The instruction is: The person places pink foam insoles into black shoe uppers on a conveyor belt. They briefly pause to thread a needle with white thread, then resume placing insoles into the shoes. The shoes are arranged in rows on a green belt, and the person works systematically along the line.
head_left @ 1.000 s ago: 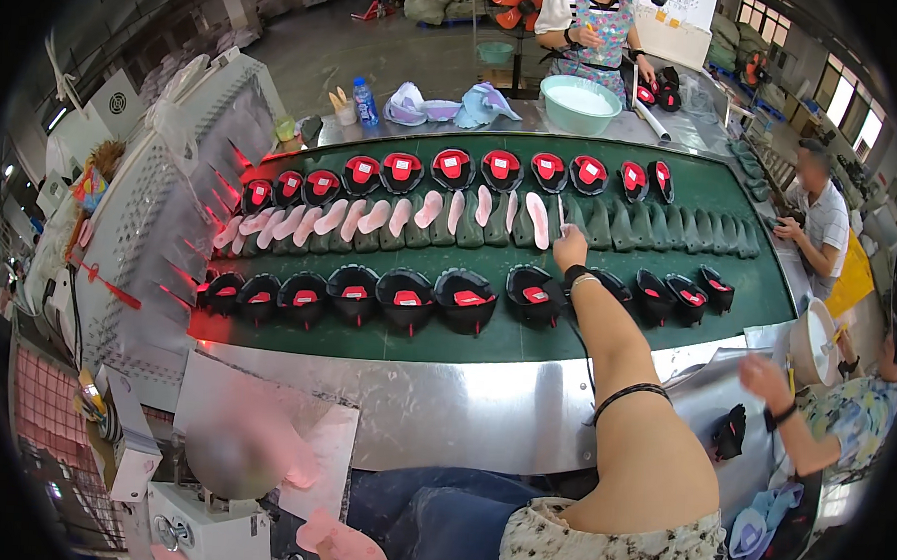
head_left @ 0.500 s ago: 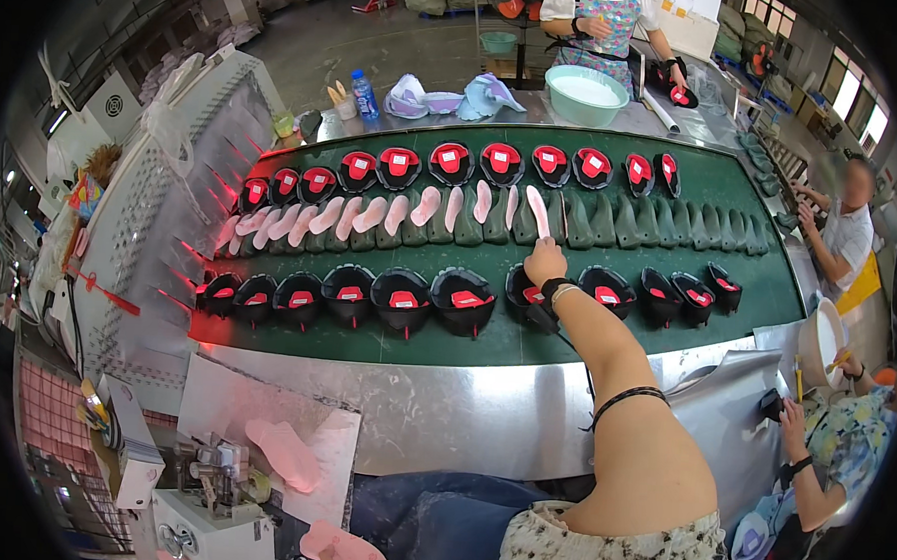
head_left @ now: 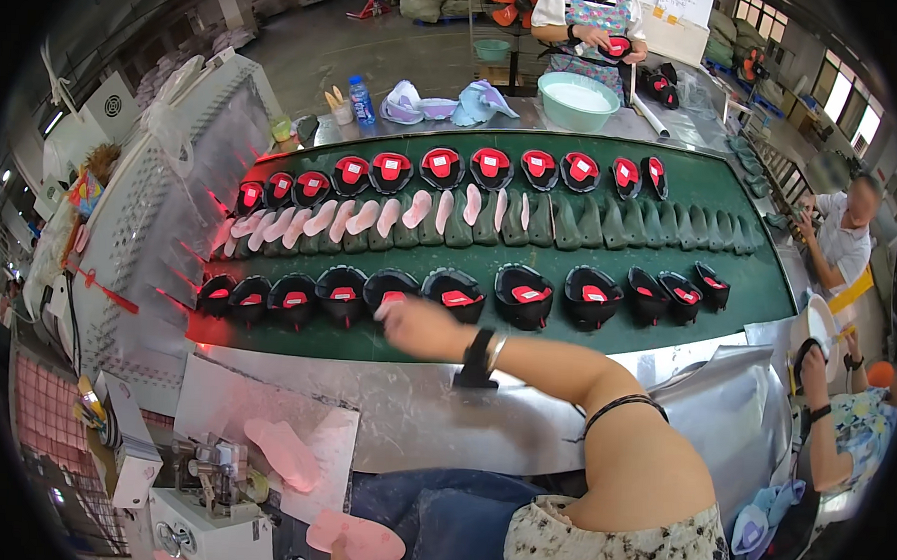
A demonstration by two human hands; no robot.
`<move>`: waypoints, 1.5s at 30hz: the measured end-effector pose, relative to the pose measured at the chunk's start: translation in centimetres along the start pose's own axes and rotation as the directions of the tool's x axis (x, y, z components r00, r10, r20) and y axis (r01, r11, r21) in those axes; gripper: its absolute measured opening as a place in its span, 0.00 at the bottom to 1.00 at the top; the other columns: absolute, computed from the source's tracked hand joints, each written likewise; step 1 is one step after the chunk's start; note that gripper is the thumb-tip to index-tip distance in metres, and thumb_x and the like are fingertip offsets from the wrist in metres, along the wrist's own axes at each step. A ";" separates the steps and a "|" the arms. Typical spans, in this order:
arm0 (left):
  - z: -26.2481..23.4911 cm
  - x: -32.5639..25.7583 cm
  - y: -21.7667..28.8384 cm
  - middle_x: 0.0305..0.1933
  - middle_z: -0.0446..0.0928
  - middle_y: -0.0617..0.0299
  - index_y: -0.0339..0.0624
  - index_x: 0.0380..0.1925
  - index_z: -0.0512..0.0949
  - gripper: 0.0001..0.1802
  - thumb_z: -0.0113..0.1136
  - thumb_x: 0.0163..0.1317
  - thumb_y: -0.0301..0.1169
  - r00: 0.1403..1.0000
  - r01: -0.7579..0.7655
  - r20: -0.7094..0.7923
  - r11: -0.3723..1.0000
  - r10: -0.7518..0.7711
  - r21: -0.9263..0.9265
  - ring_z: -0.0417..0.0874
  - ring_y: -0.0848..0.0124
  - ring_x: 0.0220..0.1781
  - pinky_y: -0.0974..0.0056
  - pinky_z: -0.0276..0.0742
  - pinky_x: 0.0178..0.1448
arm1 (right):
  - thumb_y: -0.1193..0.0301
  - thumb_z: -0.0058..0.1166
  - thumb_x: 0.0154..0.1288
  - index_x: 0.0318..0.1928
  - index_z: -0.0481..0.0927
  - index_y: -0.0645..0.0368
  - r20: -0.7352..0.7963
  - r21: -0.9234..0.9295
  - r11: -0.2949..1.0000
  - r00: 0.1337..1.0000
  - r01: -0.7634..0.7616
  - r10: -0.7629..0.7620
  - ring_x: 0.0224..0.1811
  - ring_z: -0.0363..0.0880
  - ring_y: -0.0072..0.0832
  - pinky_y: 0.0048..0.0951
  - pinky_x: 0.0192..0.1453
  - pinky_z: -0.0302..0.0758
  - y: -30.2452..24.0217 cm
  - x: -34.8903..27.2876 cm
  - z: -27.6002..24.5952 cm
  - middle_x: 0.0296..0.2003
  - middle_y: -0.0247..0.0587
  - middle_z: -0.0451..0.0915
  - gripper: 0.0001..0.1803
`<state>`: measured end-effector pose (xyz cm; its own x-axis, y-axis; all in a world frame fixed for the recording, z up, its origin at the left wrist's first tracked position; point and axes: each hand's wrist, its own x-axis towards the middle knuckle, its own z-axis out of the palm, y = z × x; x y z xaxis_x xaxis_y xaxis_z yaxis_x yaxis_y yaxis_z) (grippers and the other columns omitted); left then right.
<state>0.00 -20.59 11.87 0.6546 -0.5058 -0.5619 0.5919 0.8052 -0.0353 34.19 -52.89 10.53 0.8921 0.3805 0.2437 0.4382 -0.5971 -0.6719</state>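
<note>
My right hand [head_left: 416, 326] is over the near edge of the green conveyor belt [head_left: 610, 252], blurred, so can't tell how open it is or whether it grips anything. Closest: black shoe upper with red-and-white insole [head_left: 393, 290] in the near row, just beyond my fingers. Pink foam insole [head_left: 283, 451] lies on the steel bench [head_left: 412, 419].

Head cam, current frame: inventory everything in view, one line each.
conveyor belt: one, green, across the middle
shoe uppers: two rows, black with red insides, near and far edge of belt
insoles: about ten, pink, on green moulds, belt's middle row
loose insoles: two, pink, lower left by a small machine
basin: one, pale green, far table
water bottle: one, clear with blue label, far table
co-workers: three, far and right
right hand: blurred, over near row
left hand: not visible
</note>
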 end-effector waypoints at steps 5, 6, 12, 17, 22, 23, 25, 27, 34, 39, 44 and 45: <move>2.7 -0.6 -0.3 0.36 0.76 0.61 0.43 0.42 0.72 0.11 0.51 0.68 0.37 0.861 -0.322 -0.242 0.846 0.448 0.424 0.79 0.66 0.36 0.61 0.77 0.40 | 0.60 0.53 0.66 0.49 0.77 0.56 0.375 0.390 0.890 0.841 0.238 -0.389 0.43 0.80 0.44 0.43 0.45 0.76 -16.1 -7.9 9.8 0.41 0.46 0.78 0.17; 1.8 -1.1 -0.3 0.39 0.79 0.58 0.40 0.48 0.72 0.15 0.49 0.69 0.38 0.821 -0.362 -0.246 0.803 0.515 0.473 0.82 0.64 0.39 0.59 0.80 0.43 | 0.59 0.54 0.66 0.49 0.78 0.56 0.382 0.374 0.906 0.859 0.195 -0.342 0.43 0.80 0.45 0.44 0.45 0.76 -17.5 -8.3 10.5 0.42 0.47 0.78 0.17; -3.4 -3.1 0.6 0.41 0.80 0.57 0.38 0.48 0.76 0.15 0.56 0.68 0.37 0.589 -0.440 -0.314 0.621 0.745 0.649 0.83 0.66 0.43 0.61 0.82 0.44 | 0.54 0.61 0.62 0.43 0.81 0.59 0.542 0.466 0.885 0.794 -0.011 -0.275 0.39 0.80 0.34 0.35 0.42 0.76 -21.4 -10.5 15.2 0.40 0.45 0.79 0.20; -1.4 -3.8 -0.5 0.39 0.79 0.56 0.35 0.51 0.75 0.20 0.48 0.71 0.40 0.590 -0.589 -0.367 0.695 0.719 0.412 0.84 0.62 0.42 0.58 0.82 0.47 | 0.67 0.59 0.66 0.39 0.79 0.61 0.684 0.618 0.624 0.719 -0.479 -0.124 0.28 0.75 0.17 0.24 0.32 0.73 -22.6 -9.4 17.2 0.27 0.32 0.80 0.10; -1.9 -6.5 -1.8 0.42 0.75 0.54 0.33 0.56 0.69 0.36 0.42 0.66 0.57 0.638 -0.625 -0.338 0.721 0.692 0.298 0.81 0.58 0.43 0.50 0.81 0.51 | 0.66 0.61 0.61 0.38 0.77 0.65 0.364 0.613 0.763 0.930 -0.207 -0.040 0.30 0.81 0.27 0.30 0.33 0.76 -20.3 -0.6 24.1 0.27 0.42 0.81 0.14; -2.2 -6.8 -2.1 0.42 0.75 0.54 0.33 0.56 0.69 0.36 0.42 0.66 0.57 0.626 -0.639 -0.338 0.711 0.702 0.292 0.81 0.58 0.43 0.50 0.81 0.51 | 0.66 0.62 0.60 0.38 0.77 0.66 0.387 0.558 0.802 0.922 -0.216 -0.021 0.32 0.82 0.29 0.31 0.34 0.76 -21.4 1.2 24.6 0.28 0.43 0.81 0.15; -2.4 -6.8 -2.4 0.42 0.75 0.54 0.33 0.57 0.69 0.36 0.40 0.67 0.56 0.626 -0.645 -0.328 0.706 0.707 0.291 0.81 0.58 0.43 0.50 0.81 0.50 | 0.65 0.62 0.60 0.39 0.77 0.67 0.387 0.497 0.832 0.921 -0.245 0.041 0.32 0.83 0.31 0.30 0.34 0.77 -22.3 4.1 25.7 0.30 0.44 0.82 0.16; -2.0 -6.4 -2.2 0.41 0.74 0.55 0.32 0.57 0.68 0.35 0.40 0.68 0.55 0.657 -0.629 -0.299 0.721 0.693 0.289 0.81 0.58 0.43 0.50 0.81 0.50 | 0.66 0.62 0.61 0.43 0.78 0.67 0.353 0.498 0.818 0.929 -0.287 0.111 0.30 0.83 0.29 0.27 0.32 0.77 -21.8 6.1 27.4 0.32 0.45 0.83 0.17; -2.4 -6.7 -2.4 0.41 0.76 0.51 0.33 0.59 0.67 0.35 0.40 0.70 0.56 0.587 -0.628 -0.361 0.689 0.725 0.362 0.83 0.56 0.43 0.51 0.82 0.50 | 0.69 0.57 0.62 0.45 0.75 0.63 0.299 0.290 0.955 0.954 -0.063 -0.028 0.45 0.82 0.43 0.38 0.49 0.77 -24.4 5.9 22.0 0.35 0.46 0.79 0.13; -1.9 -8.7 -2.8 0.50 0.78 0.41 0.35 0.64 0.62 0.35 0.44 0.72 0.55 0.623 -0.573 -0.406 0.743 0.669 0.345 0.84 0.53 0.46 0.52 0.83 0.51 | 0.60 0.57 0.61 0.47 0.78 0.60 0.250 0.183 0.983 0.968 -0.014 -0.033 0.48 0.80 0.50 0.39 0.51 0.75 -24.8 8.0 25.5 0.46 0.56 0.80 0.19; -1.4 -9.0 -3.2 0.46 0.79 0.47 0.37 0.61 0.64 0.32 0.48 0.71 0.53 0.542 -0.605 -0.407 0.677 0.736 0.419 0.84 0.53 0.43 0.51 0.83 0.48 | 0.54 0.58 0.59 0.47 0.80 0.60 0.397 0.373 0.861 0.898 -0.345 0.188 0.41 0.82 0.50 0.44 0.48 0.77 -22.6 11.3 32.6 0.39 0.55 0.83 0.24; -1.3 -8.8 -3.0 0.47 0.80 0.47 0.37 0.60 0.66 0.31 0.46 0.73 0.53 0.526 -0.577 -0.413 0.669 0.743 0.468 0.84 0.55 0.44 0.53 0.83 0.48 | 0.55 0.57 0.60 0.47 0.79 0.60 0.317 0.443 0.849 0.936 -0.288 0.152 0.39 0.83 0.49 0.45 0.46 0.78 -21.6 11.6 32.9 0.36 0.54 0.83 0.23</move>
<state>-8.12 -18.15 15.87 0.5899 0.4600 -0.6637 0.2388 0.6858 0.6876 31.43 -12.41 4.85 0.8666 0.4897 -0.0957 0.0667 -0.3038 -0.9504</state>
